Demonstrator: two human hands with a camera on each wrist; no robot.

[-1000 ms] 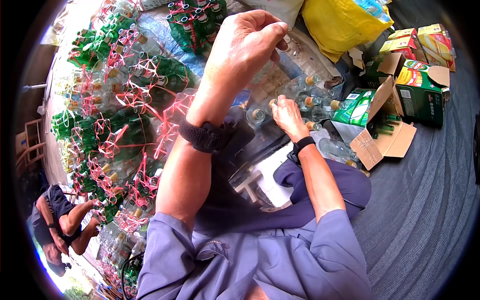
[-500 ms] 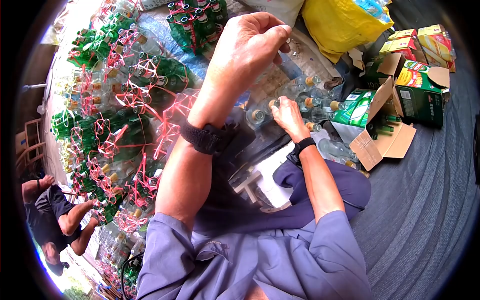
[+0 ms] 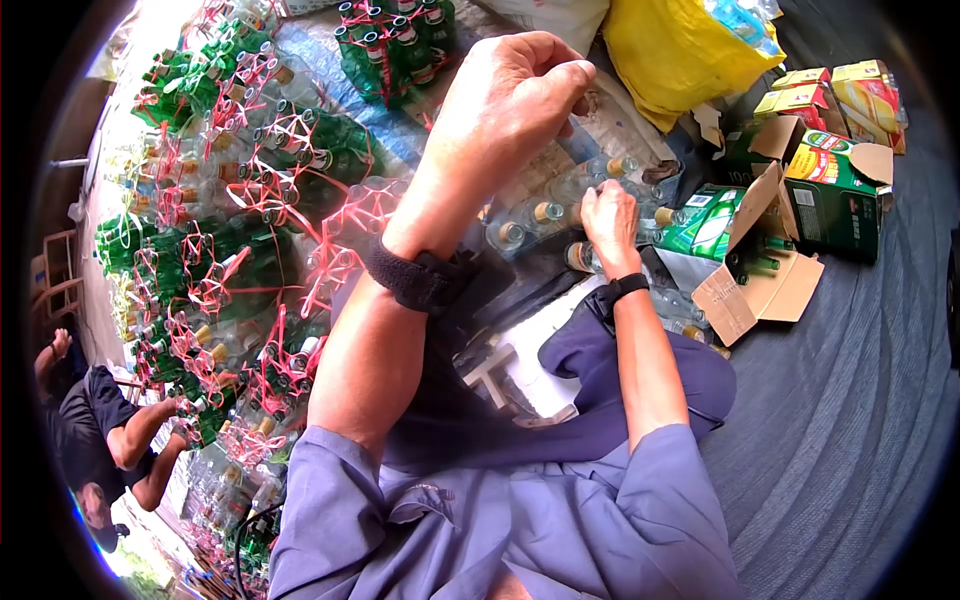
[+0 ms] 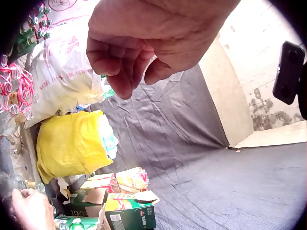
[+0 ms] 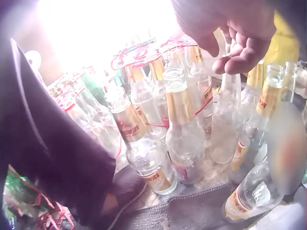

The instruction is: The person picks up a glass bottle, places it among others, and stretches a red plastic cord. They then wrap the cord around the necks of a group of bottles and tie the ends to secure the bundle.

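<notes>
My left hand [image 3: 510,110] is raised above the bottles, its fingers loosely curled with nothing between them. In the left wrist view, a gap shows between the thumb and fingertips [image 4: 125,91]. Lower and to the right, my right hand [image 3: 610,222] reaches into a cluster of clear glass bottles. The right wrist view shows its fingers curled at the mouth of an upright clear bottle [image 5: 225,124]. Beside it stand bottles with gold-foil necks, among them one gold-necked bottle [image 5: 181,108]. A labelled bottle [image 5: 242,203] leans at the lower right, below the hand.
Green and clear bottles tied with pink string [image 3: 250,250] crowd the left side. An open green carton [image 3: 700,225] with bottles inside stands on the right, near another green box [image 3: 835,205]. Behind are a yellow sack [image 3: 680,60] and a white sack [image 4: 67,62]. Another person [image 3: 95,430] sits far left.
My right hand has left one gold-necked bottle and shifted right to another bottle. A bottle now leans below that hand. The left hand has drifted slightly right; the other person has moved an arm.
</notes>
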